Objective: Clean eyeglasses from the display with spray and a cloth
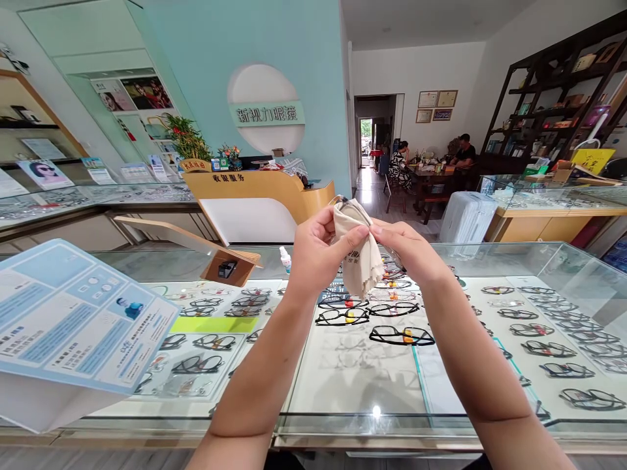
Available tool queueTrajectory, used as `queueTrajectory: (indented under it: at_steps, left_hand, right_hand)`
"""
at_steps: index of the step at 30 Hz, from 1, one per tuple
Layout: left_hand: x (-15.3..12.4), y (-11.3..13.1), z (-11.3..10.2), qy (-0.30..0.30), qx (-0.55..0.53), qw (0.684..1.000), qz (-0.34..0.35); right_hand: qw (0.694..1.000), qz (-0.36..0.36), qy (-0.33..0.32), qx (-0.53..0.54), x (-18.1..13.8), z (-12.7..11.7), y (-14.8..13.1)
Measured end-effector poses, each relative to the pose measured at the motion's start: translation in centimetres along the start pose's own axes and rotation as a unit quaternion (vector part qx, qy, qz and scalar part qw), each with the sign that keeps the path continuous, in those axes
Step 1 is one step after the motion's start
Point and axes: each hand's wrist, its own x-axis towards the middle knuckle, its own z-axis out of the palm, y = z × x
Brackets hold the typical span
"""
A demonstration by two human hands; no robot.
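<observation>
A beige cleaning cloth (361,271) with dark printing is held up over the glass counter, folded around a pair of eyeglasses (396,258) that is mostly hidden. My left hand (318,245) is closed on the cloth and glasses, its thumb pressing the cloth from the front. From the other side, my right hand (404,245) pinches the cloth and glasses with thumb and fingers. Below my hands, several black-framed glasses (401,335) with coloured tags rest on the glass top. A small white spray bottle (285,260) stands left of my left wrist.
The glass display counter (343,423) holds rows of glasses. A blue and white printed stand (83,320) fills the left side, near a wooden box (228,267). Behind are a cashier desk (313,196), a clear-wrapped suitcase (467,219) and two people at a table.
</observation>
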Motion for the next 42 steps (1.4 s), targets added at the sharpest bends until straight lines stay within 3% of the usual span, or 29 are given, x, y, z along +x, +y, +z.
queueTrajectory:
  at_steps: [11, 13, 18, 20, 22, 29, 31, 34, 38, 42]
  left_hand:
    - [-0.1, -0.5, 1.3, 0.110, 0.025, 0.991, 0.076]
    - [0.2, -0.5, 0.7, 0.088, 0.020, 0.993, 0.074]
    - [1.4, -0.7, -1.6, -0.057, -0.012, 0.998, 0.022]
    - [1.7, -0.7, -2.4, -0.076, -0.033, 0.997, 0.010]
    - [1.8, -0.7, -2.8, -0.073, -0.043, 0.996, 0.000]
    - [2.1, -0.6, -4.2, 0.021, -0.015, 1.000, 0.014]
    - [2.0, -0.6, -4.3, 0.019, 0.007, 0.999, 0.041]
    - [1.6, -0.2, -3.8, 0.033, 0.087, 0.986, 0.137]
    - [1.2, 0.7, -3.0, 0.059, 0.233, 0.928, 0.285]
    - [1.2, 0.9, -2.9, 0.023, 0.308, 0.883, 0.352]
  right_hand:
    - [0.996, -0.030, -0.051, -0.065, 0.1, 1.0, -0.2]
    - [0.996, -0.032, -0.048, -0.063, 0.1, 0.7, -0.2]
    - [0.997, -0.036, -0.024, -0.057, 0.1, -0.3, -0.2]
    - [0.998, -0.039, -0.016, -0.049, 0.1, -0.4, -0.1]
    - [0.998, -0.046, -0.007, -0.036, 0.0, -0.4, -0.2]
    - [0.997, -0.057, 0.031, -0.045, -0.5, -0.7, -1.0]
    - [0.998, -0.045, 0.022, -0.027, -0.5, -0.7, -1.0]
    - [0.999, -0.026, 0.017, -0.011, -0.5, -0.6, -1.0]
    - [0.999, -0.024, 0.019, -0.028, -0.7, -0.8, -1.1]
    - [0.999, -0.012, -0.012, -0.043, -1.0, -1.5, -1.3]
